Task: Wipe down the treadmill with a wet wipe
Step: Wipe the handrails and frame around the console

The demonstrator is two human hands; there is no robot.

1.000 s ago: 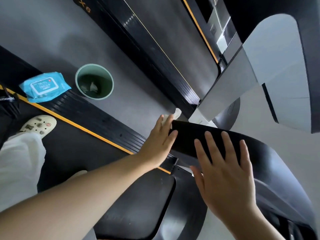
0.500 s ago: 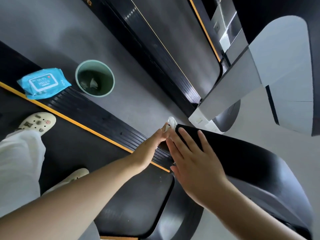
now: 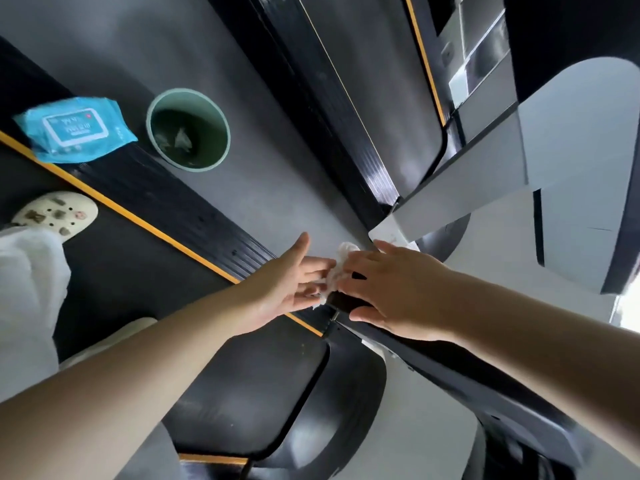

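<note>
A crumpled white wet wipe (image 3: 337,268) sits at the tip of the treadmill's black handrail (image 3: 450,370), squeezed between my two hands. My left hand (image 3: 284,284) reaches in from the left with thumb up and fingers straight, their tips touching the wipe. From the right, my right hand (image 3: 394,289) wraps over the handrail's end. Its fingers curl onto the wipe and its thumb sits under the rail. The treadmill's dark belt (image 3: 121,289) and ribbed side rail (image 3: 194,213) with an orange stripe lie below.
A blue pack of wipes (image 3: 74,129) lies on the side rail at the upper left. A green bin (image 3: 152,133) holding used wipes stands on the grey floor beside it. My shoe (image 3: 55,213) is on the belt. A second treadmill (image 3: 346,116) runs alongside.
My right hand slid left along the handrail to its tip and closed over the wipe. My left hand, which pressed the wipe there, has opened its fingers.
</note>
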